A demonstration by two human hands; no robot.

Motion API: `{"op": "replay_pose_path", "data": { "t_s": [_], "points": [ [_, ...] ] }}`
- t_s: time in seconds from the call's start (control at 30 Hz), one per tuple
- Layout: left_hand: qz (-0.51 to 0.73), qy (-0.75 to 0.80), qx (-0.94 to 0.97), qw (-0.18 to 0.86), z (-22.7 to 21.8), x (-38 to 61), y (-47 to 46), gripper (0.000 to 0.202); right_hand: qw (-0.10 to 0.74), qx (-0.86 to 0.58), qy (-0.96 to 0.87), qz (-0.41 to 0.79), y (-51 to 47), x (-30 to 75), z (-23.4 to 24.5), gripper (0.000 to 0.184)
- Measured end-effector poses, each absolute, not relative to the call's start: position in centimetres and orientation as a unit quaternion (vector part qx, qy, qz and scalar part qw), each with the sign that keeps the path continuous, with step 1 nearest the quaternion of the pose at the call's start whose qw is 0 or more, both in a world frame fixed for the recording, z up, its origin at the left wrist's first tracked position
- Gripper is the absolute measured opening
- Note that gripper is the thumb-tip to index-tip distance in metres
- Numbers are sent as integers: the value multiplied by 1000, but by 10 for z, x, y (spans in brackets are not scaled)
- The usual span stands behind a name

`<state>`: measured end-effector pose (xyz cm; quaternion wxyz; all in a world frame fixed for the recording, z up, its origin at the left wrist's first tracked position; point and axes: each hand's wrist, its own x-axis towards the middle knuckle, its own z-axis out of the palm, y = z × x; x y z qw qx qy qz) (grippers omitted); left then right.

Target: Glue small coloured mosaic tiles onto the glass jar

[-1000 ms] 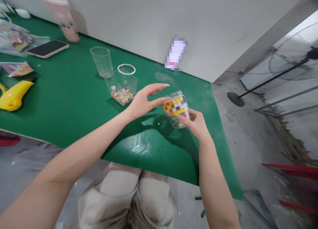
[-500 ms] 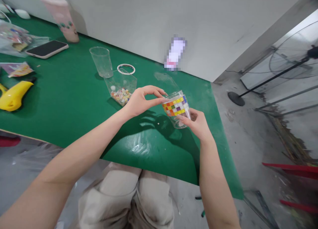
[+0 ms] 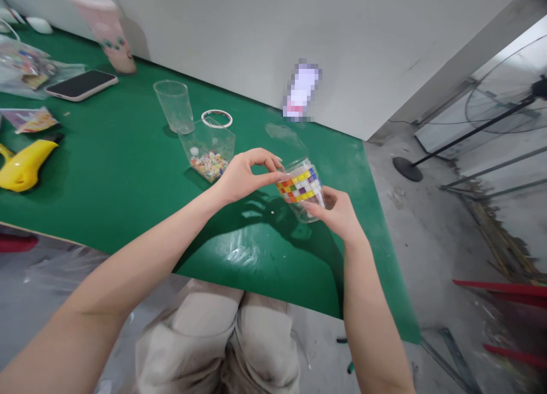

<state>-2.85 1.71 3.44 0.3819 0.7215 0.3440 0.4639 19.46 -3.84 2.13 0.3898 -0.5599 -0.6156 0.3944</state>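
Note:
A clear plastic cup (image 3: 308,216) with a band of coloured mosaic tiles (image 3: 299,184) is held tilted above the table. My right hand (image 3: 335,212) grips its lower side, thumb across the front; the fingers behind are partly hidden. At the rim, my left hand (image 3: 248,172) has thumb and fingertips closed on the cup's left edge. Whether a small tile is also pinched there cannot be made out. Left of my left hand stands an open clear box (image 3: 209,165) holding many small mixed-colour tiles.
Behind the box are another clear cup (image 3: 174,106) and a white ring (image 3: 217,119). A yellow tool (image 3: 25,165), a phone (image 3: 81,85) and a pink tumbler (image 3: 109,32) occupy the left. A lit, blurred-out screen (image 3: 301,91) leans on the wall. The green table's (image 3: 397,291) edge lies right.
The cup has turned and shifted slightly left in my hands, with its tile band a little lower. My left hand stays at the rim.

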Motion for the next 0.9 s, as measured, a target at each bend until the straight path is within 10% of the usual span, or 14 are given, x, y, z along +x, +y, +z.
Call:
{"op": "replay_pose_path", "data": {
  "t_s": [0.9],
  "points": [
    [414,307,793,325,27,-25,13,18,478,-545,-573,383,-33,199,13,44]
  ]
}}
